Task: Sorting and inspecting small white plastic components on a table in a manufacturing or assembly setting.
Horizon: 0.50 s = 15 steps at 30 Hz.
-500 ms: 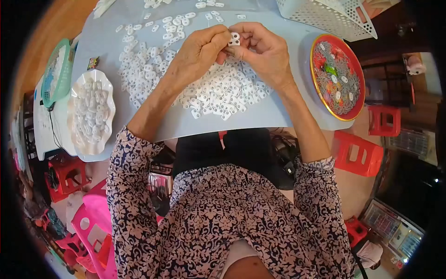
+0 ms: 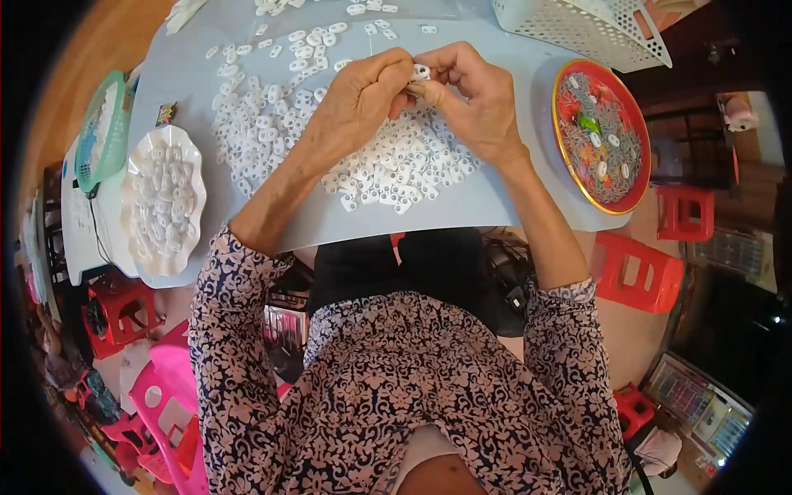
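Over the heap of small white two-holed plastic pieces [image 2: 396, 169], my two hands meet at the fingertips. Between them is one white holed plastic piece [image 2: 421, 72], mostly covered by fingers. My left hand [image 2: 360, 92] pinches at its left side, its thumb tucked under. From the other side, my right hand [image 2: 477, 99] grips the same piece between thumb and curled fingers. A thin pale strand rises just above my left knuckles; where it leads is hidden.
At left stands a white scalloped dish [image 2: 195, 210] of assembled-looking white pieces, beside a green basket [image 2: 124, 136] and a small wrapper [image 2: 167, 114]. A red gold-rimmed tray [image 2: 638, 186] at right holds many small grey parts. Behind is a white perforated basket [image 2: 569, 29]; red stools [image 2: 639, 272] stand below.
The white piece has tipped and sunk between my fingers, so less of its face and holes shows. Both hands stay in nearly the same place.
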{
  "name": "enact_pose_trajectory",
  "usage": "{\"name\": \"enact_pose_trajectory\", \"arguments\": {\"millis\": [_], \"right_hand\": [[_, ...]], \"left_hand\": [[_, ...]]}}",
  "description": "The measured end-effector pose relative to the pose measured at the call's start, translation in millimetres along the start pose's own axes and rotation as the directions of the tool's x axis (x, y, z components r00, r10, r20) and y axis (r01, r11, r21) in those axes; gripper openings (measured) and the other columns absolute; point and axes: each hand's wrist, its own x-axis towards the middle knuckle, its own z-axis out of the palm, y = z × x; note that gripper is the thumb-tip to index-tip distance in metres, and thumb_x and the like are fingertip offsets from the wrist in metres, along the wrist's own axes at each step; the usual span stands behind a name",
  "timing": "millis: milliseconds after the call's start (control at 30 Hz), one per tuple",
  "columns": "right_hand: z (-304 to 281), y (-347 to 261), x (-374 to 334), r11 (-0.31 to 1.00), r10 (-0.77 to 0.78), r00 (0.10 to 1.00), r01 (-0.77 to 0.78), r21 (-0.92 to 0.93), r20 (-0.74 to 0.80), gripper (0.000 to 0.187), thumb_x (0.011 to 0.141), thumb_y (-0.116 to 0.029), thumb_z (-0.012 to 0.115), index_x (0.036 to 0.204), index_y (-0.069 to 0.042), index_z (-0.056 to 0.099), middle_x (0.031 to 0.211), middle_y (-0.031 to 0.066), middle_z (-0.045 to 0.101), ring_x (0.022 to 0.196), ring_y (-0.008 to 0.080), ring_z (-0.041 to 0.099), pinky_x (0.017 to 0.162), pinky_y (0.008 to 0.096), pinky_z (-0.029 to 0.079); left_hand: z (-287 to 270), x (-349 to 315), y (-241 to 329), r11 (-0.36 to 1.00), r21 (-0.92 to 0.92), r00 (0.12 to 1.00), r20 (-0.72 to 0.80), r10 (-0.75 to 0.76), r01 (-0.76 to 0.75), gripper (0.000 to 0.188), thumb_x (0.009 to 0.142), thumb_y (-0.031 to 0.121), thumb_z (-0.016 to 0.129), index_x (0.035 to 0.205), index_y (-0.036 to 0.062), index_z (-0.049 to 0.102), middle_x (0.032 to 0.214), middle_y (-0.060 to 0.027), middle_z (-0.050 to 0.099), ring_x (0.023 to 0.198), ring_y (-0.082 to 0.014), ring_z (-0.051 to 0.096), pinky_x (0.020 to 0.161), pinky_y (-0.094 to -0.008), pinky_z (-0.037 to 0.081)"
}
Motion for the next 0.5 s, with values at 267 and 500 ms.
{"name": "enact_pose_trajectory", "arguments": {"millis": [267, 500], "right_hand": [[-0.6, 6.8, 0.9, 1.000, -0.001, 1.000, 0.000, 0.023, 0.028, 0.023, 0.073, -0.008, 0.075, 0.090, -0.001, 0.061, 0.066, 0.0014, 0.059, 0.060, 0.0072, 0.055, 0.057, 0.0207, 0.048], [0.0, 4.6, 0.7, 0.999, -0.023, 1.000, 0.024, -0.037, 0.018, 0.023, 0.072, -0.008, 0.075, 0.090, -0.002, 0.061, 0.067, 0.0011, 0.058, 0.060, 0.0076, 0.055, 0.057, 0.0210, 0.048]], "left_hand": [[-0.6, 1.1, -4.2, 0.998, -0.053, 0.999, 0.010, -0.044, 0.044, 0.032, 0.096, 0.022, 0.038, 0.075, 0.0020, 0.051, 0.055, -0.0017, 0.043, 0.057, -0.0087, 0.043, 0.055, -0.0250, 0.037], [1.5, -0.4, -3.0, 0.999, 0.041, 0.999, -0.020, 0.030, -0.029, 0.031, 0.096, 0.022, 0.038, 0.075, 0.0024, 0.051, 0.055, -0.0017, 0.044, 0.053, -0.0090, 0.041, 0.051, -0.0260, 0.036]]}}
